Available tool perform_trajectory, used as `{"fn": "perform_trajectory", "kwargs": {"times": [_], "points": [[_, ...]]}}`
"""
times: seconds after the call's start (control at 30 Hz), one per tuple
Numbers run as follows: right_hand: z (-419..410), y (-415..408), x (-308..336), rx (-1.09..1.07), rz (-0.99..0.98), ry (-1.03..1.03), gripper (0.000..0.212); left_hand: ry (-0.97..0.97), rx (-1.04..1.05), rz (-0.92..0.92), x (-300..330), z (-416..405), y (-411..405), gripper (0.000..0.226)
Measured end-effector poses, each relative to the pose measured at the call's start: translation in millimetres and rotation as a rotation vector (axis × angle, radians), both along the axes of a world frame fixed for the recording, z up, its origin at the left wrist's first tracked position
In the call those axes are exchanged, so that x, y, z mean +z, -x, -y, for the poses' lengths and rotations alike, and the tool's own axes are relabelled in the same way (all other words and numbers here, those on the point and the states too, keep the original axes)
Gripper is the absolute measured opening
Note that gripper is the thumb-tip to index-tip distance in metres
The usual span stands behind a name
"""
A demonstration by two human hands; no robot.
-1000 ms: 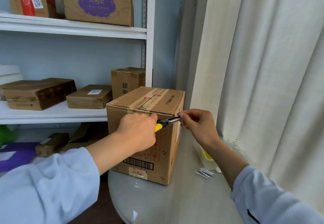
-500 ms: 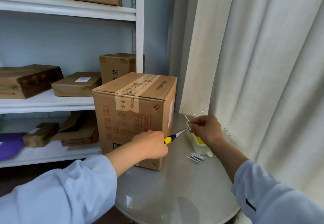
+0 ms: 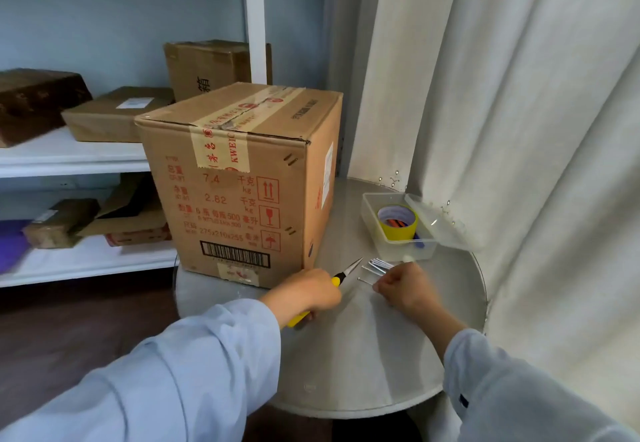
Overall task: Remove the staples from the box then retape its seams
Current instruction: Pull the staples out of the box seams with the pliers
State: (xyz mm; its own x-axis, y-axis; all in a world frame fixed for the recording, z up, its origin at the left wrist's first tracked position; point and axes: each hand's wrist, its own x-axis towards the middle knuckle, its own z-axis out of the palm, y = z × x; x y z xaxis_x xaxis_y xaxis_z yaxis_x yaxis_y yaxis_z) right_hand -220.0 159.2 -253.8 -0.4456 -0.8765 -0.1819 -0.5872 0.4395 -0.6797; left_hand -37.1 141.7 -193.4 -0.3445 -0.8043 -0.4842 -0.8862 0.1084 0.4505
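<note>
Here, corrugated box [image 3: 239,178], thin metal staples [image 3: 375,266]

box [image 3: 239,182]: brown cardboard, red print, black barcode, tan tape with red lettering
pliers [image 3: 341,277]: yellow handle, silver tip
staples [image 3: 375,267]: silver
tape roll [image 3: 398,223]: yellow, white inner core
tub [image 3: 384,234]: clear plastic
table [image 3: 363,355]: grey
sleeves [image 3: 166,382]: pale blue
curtain [image 3: 519,95]: off-white
shelves [image 3: 69,157]: white, with brown parcels
wall [image 3: 121,9], upper left: pale blue
</note>
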Motion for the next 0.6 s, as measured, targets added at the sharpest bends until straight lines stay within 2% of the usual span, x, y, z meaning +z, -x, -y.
{"fn": "perform_trajectory", "kwargs": {"times": [0.17,0.37,0.43,0.53,0.6], "points": [[2.8,-5.2,-3.0,-0.054,0.034,0.003,0.010,0.003,-0.006,0.046,-5.7,5.4,6.5,0.019],[8.4,-2.8,-11.3,-0.155,0.133,0.052,0.018,0.045,-0.039,0.158,-12.0,5.7,11.8,0.017],[15.3,6.7,-25.1,-0.210,0.200,0.099,0.027,0.024,-0.029,0.149,-12.6,6.2,11.7,0.017],[9.2,-0.6,-14.7,-0.180,0.185,0.126,0.016,-0.029,0.003,0.120,-11.5,6.7,10.6,0.018],[4.6,-8.3,-5.2,-0.150,0.152,0.125,0.018,-0.040,0.020,0.112,-11.3,6.6,11.0,0.019]]}}
